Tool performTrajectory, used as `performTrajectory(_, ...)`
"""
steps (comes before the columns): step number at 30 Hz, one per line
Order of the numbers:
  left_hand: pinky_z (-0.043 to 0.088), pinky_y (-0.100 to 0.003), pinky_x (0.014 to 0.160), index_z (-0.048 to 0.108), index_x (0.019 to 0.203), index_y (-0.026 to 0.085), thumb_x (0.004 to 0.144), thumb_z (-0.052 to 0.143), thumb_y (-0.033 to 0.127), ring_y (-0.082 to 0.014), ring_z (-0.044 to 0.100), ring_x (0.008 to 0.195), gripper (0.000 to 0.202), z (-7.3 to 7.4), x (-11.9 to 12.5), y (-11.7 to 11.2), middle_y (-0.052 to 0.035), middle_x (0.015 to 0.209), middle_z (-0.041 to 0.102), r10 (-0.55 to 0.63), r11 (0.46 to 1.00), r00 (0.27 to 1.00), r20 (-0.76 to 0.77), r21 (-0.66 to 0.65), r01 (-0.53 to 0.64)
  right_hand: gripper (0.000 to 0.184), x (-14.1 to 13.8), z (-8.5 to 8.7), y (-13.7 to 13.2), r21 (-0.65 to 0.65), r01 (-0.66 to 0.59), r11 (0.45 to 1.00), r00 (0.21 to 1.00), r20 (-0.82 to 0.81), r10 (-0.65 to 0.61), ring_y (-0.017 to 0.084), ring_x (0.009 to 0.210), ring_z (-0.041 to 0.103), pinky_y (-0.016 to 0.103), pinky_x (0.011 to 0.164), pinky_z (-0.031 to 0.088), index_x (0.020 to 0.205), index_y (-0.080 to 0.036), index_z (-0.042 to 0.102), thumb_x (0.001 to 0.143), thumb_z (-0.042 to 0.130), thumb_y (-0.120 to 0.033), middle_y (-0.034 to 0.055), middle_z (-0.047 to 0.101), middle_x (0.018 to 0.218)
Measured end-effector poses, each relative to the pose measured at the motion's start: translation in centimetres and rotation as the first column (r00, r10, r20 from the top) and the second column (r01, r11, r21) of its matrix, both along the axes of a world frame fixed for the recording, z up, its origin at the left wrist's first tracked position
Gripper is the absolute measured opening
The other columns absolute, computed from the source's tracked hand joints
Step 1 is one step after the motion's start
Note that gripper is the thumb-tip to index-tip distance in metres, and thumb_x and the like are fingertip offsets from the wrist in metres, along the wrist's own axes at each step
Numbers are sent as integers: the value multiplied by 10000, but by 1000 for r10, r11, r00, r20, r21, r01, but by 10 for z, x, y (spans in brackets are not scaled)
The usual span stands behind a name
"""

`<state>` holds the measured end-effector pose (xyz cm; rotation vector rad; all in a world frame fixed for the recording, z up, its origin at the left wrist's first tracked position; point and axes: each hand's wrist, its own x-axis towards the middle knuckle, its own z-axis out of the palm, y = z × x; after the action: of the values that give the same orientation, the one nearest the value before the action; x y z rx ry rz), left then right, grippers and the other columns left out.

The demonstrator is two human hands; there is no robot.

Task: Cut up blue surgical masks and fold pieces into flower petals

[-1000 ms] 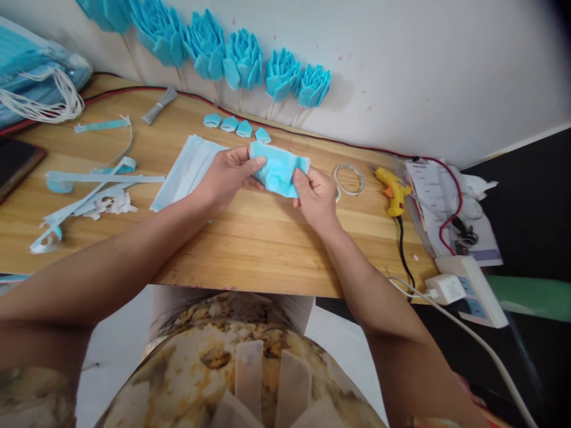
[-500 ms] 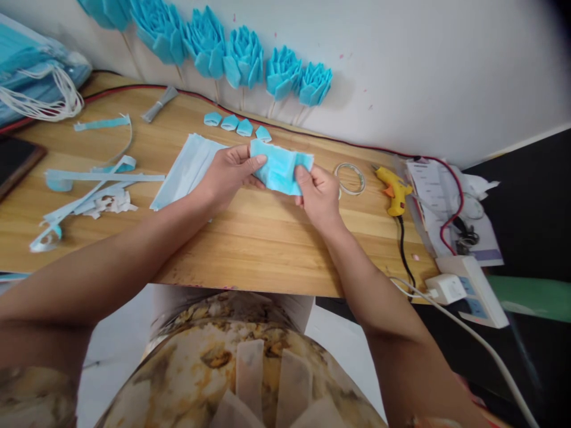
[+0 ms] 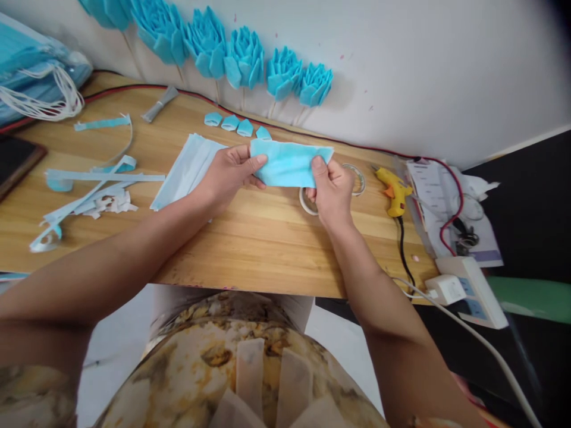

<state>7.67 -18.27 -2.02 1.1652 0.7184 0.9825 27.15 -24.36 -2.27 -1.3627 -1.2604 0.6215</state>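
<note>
A blue piece of mask fabric is stretched flat between my two hands above the wooden table. My left hand pinches its left end, thumb on top. My right hand pinches its right end, fingers closed on the cloth. A tape roll lies on the table just under my right hand. A pale blue mask sheet lies flat beneath my left hand.
Blue fabric flowers lean on the wall at the back, small folded petals below them. Cut strips lie at left, a pack of masks far left. A yellow glue gun, another tape ring and a power strip sit at right.
My right hand has moved to the right and pulled the crumpled blue fabric out into a flat strip. My left hand has stayed where it was.
</note>
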Motion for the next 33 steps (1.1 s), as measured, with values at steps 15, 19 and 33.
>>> performTrajectory(15,596,-224,626,707,835,137,888,777,334,-116,680,686,216,2,0,1,-29,816,746,22,1000,1000,-12,-11,-23,557,-5,0,-3,-49,-94,994,995,39,96,81,384,443,231,420,343,674,-227,559,917,592,-726,-71,463,447)
performTrajectory(19,580,-212,612,702,831,135,901,761,292,-108,671,676,182,3,0,0,-27,817,738,38,999,999,-12,-16,-38,545,-3,-1,-2,-51,-47,998,998,31,49,87,415,464,224,423,335,703,-224,581,937,571,-716,-64,461,468)
performTrajectory(33,596,-255,636,715,832,157,868,789,354,-150,705,721,214,0,1,-1,-38,824,752,28,999,999,-16,-16,-28,548,-2,0,-1,-38,-2,999,1000,24,3,94,404,454,235,405,317,694,-237,553,949,543,-722,-66,447,461)
